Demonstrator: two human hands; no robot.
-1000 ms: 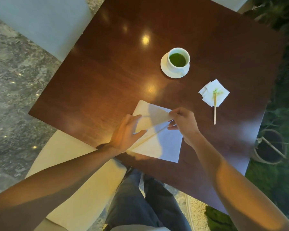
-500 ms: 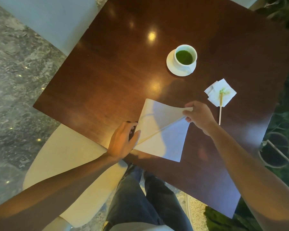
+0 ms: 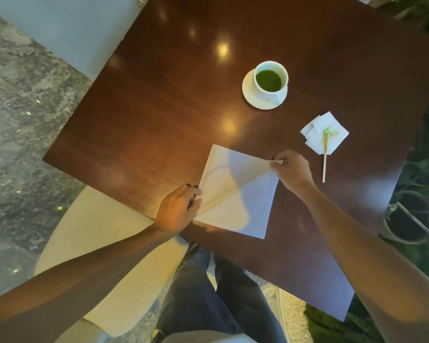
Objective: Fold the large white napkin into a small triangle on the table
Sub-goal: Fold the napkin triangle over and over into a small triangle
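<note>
The large white napkin (image 3: 235,191) lies near the front edge of the dark wooden table (image 3: 164,112). Its upper layer is folded along a diagonal crease that runs from lower left to upper right. My left hand (image 3: 177,210) holds the napkin's left corner, fingers curled on it at the end of the crease. My right hand (image 3: 291,170) pinches the right corner of the upper layer between thumb and fingertips, pulling it taut just above the table.
A white cup of green drink (image 3: 270,80) on a saucer stands further back. At the right, a small stained napkin (image 3: 326,136) lies with a wooden stirrer (image 3: 324,160) across it. A cream chair (image 3: 89,246) and my legs are below the table edge.
My right hand has carried the upper layer's corner rightward, flattening the fold out to the napkin's right corner. My left hand slid back to the left corner.
</note>
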